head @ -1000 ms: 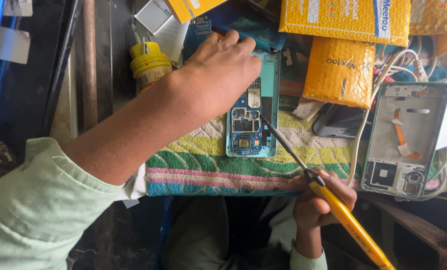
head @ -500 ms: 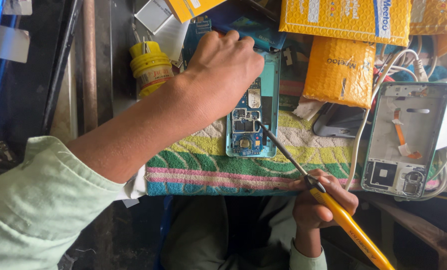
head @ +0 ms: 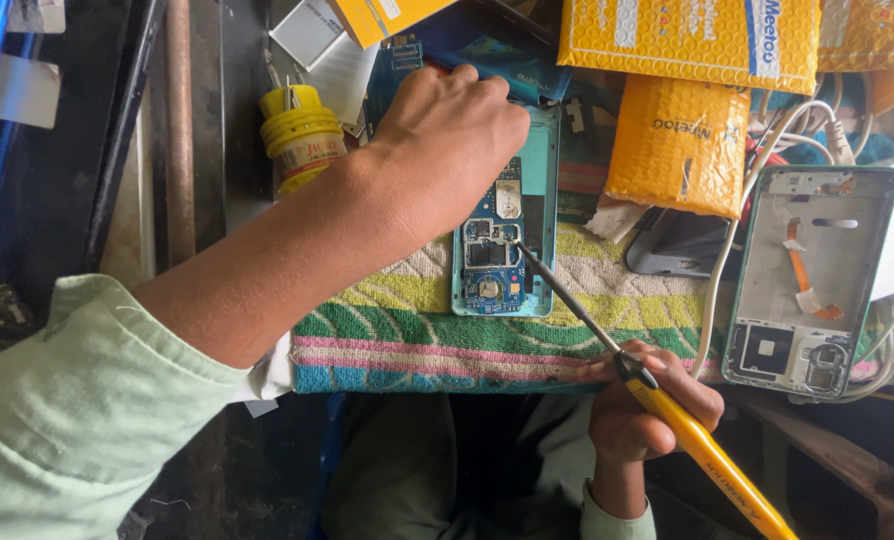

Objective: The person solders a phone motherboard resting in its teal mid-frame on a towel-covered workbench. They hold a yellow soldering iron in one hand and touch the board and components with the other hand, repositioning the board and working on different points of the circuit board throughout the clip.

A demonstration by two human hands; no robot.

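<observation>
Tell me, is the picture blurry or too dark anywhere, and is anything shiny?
Head view: the opened phone and the screwdriver in the right hand look sharp in soft, even light; the left hand casts only a faint shadow; the yellow padded envelopes show mild sheen; the left edge and the space under the table are dark, with little detail.
</observation>
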